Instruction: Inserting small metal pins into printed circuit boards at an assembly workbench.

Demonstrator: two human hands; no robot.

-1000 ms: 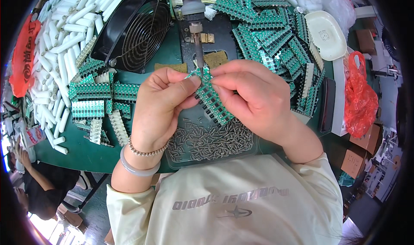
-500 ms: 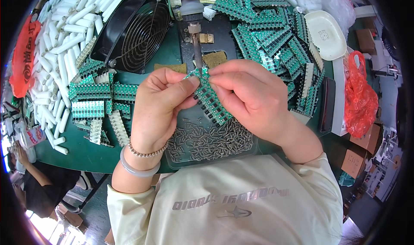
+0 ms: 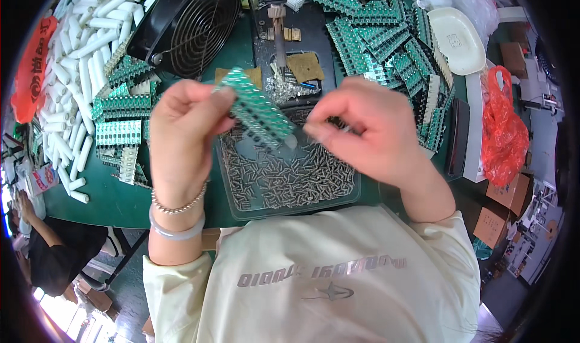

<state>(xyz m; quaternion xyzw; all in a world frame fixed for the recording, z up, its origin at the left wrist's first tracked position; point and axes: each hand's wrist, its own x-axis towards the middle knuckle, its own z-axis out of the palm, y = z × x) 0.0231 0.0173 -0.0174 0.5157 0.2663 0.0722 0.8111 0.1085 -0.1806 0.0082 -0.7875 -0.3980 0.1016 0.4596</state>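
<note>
- Green worktable point(image 3: 121, 210) spreads under everything before us, its edge bending toward the rim of our view.
- White tubes point(image 3: 84, 95) lie heaped along its left side; across from them, at the upper right, we see a pile of green board strips point(image 3: 374, 35).
- Between these two heaps we have a black fan point(image 3: 202, 29) on the left and, right of it, what looks like a soldering iron point(image 3: 278, 38), pointing down toward us beside a brownish pad point(image 3: 305, 67).
- Nearest our body sits a clear shallow tray point(image 3: 290, 211), scattered with small metal pieces.
- Our left hand point(image 3: 190, 110) is closed in a pinch, thumb against fingers, on the upper left end of a loose strip.
- Our right hand point(image 3: 368, 122) is curled, thumb and forefinger close together, just beyond the strip's lower right end; blur keeps us from telling whether it grips anything.
- That held board strip point(image 3: 257, 113) hangs tilted above the tray, clear of the iron's tip. We judge the step in hand to be handling this strip between stages at the iron; the next move calls for a steady pinch and fingers kept off the tip.
- Small metal pieces point(image 3: 284, 189) lie loose and unsorted below.
</note>
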